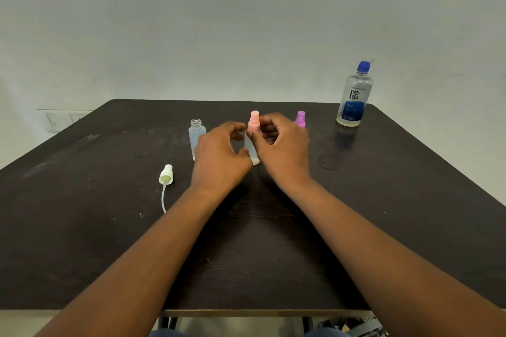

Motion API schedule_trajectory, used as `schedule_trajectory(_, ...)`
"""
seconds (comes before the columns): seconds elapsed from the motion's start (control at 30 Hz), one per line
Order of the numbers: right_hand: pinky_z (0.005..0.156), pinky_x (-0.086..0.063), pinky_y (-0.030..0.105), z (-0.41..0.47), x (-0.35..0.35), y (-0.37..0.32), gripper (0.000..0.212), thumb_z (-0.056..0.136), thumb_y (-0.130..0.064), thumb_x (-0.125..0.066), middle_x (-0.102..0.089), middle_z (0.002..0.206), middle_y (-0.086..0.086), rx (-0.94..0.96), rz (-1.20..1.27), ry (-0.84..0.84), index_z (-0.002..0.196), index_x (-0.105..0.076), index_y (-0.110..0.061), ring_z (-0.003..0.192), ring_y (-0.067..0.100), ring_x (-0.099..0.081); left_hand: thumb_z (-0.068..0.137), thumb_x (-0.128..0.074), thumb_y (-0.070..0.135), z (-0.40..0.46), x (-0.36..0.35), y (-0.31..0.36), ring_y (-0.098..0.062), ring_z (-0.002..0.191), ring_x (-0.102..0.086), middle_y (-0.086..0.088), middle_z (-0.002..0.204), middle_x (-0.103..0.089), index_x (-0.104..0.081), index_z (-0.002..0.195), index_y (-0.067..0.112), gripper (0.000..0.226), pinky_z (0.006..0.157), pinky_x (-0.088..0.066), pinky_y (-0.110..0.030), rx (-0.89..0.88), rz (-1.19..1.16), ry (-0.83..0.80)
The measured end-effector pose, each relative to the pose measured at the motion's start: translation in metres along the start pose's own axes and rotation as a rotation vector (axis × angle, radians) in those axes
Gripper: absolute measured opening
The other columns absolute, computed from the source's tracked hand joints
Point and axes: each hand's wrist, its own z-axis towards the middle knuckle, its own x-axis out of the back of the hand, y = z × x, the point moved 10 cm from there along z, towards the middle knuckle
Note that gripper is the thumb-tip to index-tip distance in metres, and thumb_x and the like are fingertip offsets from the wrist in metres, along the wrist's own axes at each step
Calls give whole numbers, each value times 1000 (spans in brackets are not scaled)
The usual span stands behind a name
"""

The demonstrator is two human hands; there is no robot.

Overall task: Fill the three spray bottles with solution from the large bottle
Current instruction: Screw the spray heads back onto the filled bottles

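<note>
A small clear spray bottle with a pink spray top (254, 122) stands at the middle of the dark table (82, 200). My left hand (219, 153) holds its body, and my right hand (279, 145) pinches the pink top. Left of it stands an open clear bottle (196, 134) with no top. Its pale yellow spray top with a tube (166, 174) lies on the table to the front left. A bottle with a purple spray top (300, 119) stands behind my right hand, mostly hidden. The large bottle (354, 94) with a blue cap stands at the far right, capped.
A faint ring mark (327, 163) shows on the table right of my right hand. A pale wall rises behind the table, with a switch plate (63, 119) low at the left. The table's front edge runs just above my lap.
</note>
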Motion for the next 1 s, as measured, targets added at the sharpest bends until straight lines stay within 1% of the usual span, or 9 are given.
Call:
schedule_trajectory(0.1, 87, -59, 41, 0, -1, 1, 24, 100, -38, -71, -75, 83, -7, 12, -22, 17, 93, -75, -16, 79, 9, -71, 87, -67, 8, -2, 8, 2, -9, 88, -70, 12, 116, -76, -72, 125, 26, 42, 88, -53, -26, -5, 28, 66)
schedule_trajectory(0.2, 84, -60, 39, 0, -4, 1, 23, 100, -39, -70, -75, 86, -6, 8, -46, 0, 97, -75, -16, 80, 10, -71, 90, -66, 15, -5, 17, 3, -12, 83, -71, 15, 111, -76, -73, 117, 33, 33, 80, -48, -24, 3, 111, 131)
schedule_trajectory(0.33, 95, -46, 11, -3, -4, -1, 21, 98, -34, -73, -76, 89, -3, 17, -92, -32, 101, -75, -14, 83, 13, -72, 93, -65, 25, -10, 31, 6, -8, 84, -65, 15, 101, -76, -75, 110, 34, 21, 76, -41, -25, 46, 164, 216)
schedule_trajectory(0.47, 91, -54, 34, -5, -3, -2, 20, 94, -29, -76, -77, 92, -1, -1, -109, -63, 107, -73, -13, 84, 17, -72, 92, -64, 30, -10, 40, 10, -15, 92, -69, 13, 97, -76, -75, 107, 33, 19, 75, -41, -26, 68, 214, 243)
schedule_trajectory(0.57, 102, -36, 30, -4, -1, 0, 21, 94, -26, -76, -77, 92, 2, -21, -131, -71, 108, -72, -11, 84, 19, -71, 91, -65, 31, -7, 46, 15, -16, 89, -70, 14, 88, -72, -75, 102, 32, 15, 75, -48, -29, 52, 269, 210)
schedule_trajectory(0.67, 113, -43, 38, -2, 5, 1, 27, 100, -37, -69, -76, 89, 1, -14, -136, -4, 109, -72, -11, 84, 19, -72, 90, -66, 31, -11, 54, 14, -14, 81, -68, 13, 83, -70, -74, 93, 30, 8, 71, -48, -29, 36, 322, 172)
schedule_trajectory(0.8, 116, -45, 47, -1, 10, -5, 39, 105, -45, -61, -77, 103, 3, 5, -122, 60, 115, -72, -9, 93, 20, -74, 90, -68, 27, -31, 71, 13, -9, 82, -56, 9, 96, -67, -72, 91, 26, 4, 69, -37, -28, -106, 456, 203)
schedule_trajectory(0.9, 99, -56, 47, -1, 14, -13, 27, 104, -41, -63, -73, 94, -3, 47, -108, 82, 107, -69, -15, 84, 16, -70, 88, -70, 28, -38, 83, -4, -24, 88, -62, 1, 102, -65, -72, 97, 22, 12, 69, -41, -34, -98, 559, 195)
schedule_trajectory(1.0, 103, -54, 47, -1, 15, -20, 11, 98, -28, -70, -66, 82, -8, 100, -99, 63, 101, -64, -20, 73, 13, -64, 88, -70, 39, -38, 88, -22, -32, 104, -62, -6, 115, -64, -69, 110, 19, 29, 75, -47, -40, 3, 660, 121)
